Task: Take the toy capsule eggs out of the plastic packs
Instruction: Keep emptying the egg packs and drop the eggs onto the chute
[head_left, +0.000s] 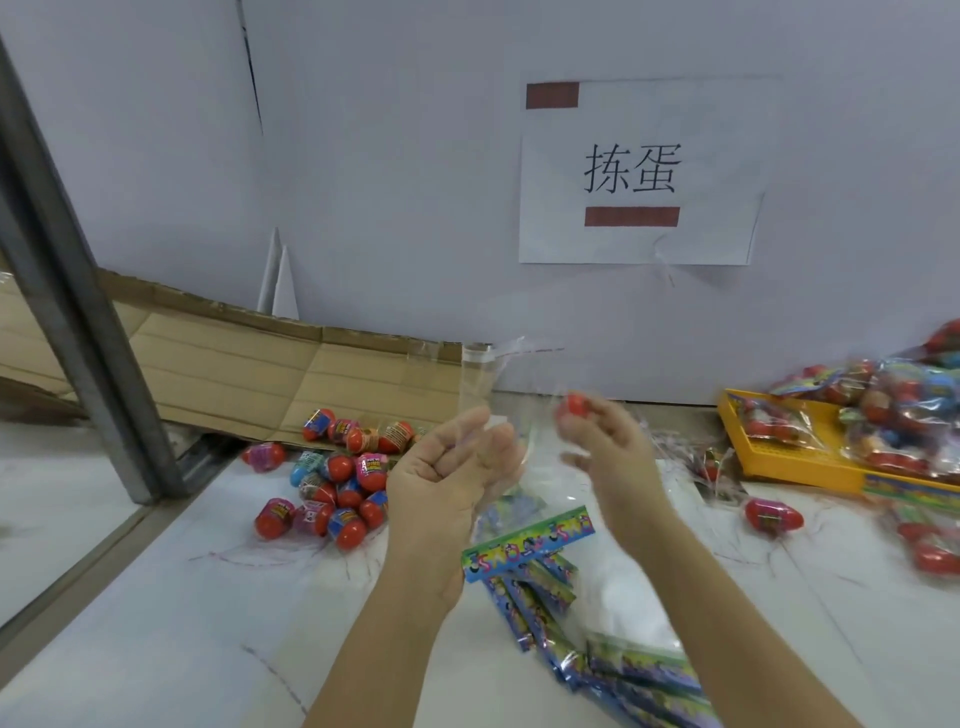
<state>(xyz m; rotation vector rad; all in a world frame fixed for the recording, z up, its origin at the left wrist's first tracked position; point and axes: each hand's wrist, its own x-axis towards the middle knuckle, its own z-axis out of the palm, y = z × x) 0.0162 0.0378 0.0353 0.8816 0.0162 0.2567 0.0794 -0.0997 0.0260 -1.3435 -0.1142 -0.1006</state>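
**Egg just clear of the pack**

From the head camera, at centre frame, the right hand (597, 441) has its grip pinched round a red capsule egg (574, 405), held by the fingertips above the white surface (156, 623). Beside it the left hand (457, 467) lies palm up, fingers half curled, against a clear plastic pack (483, 364) that stands up between the two hands. Motion blur hides whether it really pinches the film, so I cannot tell.

This looks like the moment of drawing an egg out. The next move would be to drop it onto the pile of loose eggs (332, 483) at left centre, then go back into the pack if any remain.

Printed header cards (527, 543) and spent film litter the lower middle, right under the wrists. One stray egg (774, 514) lies to the right. A yellow tray (789, 462) at the right edge holds full packs (893, 395) not yet opened. Flattened cardboard (249, 369) leans behind the pile.
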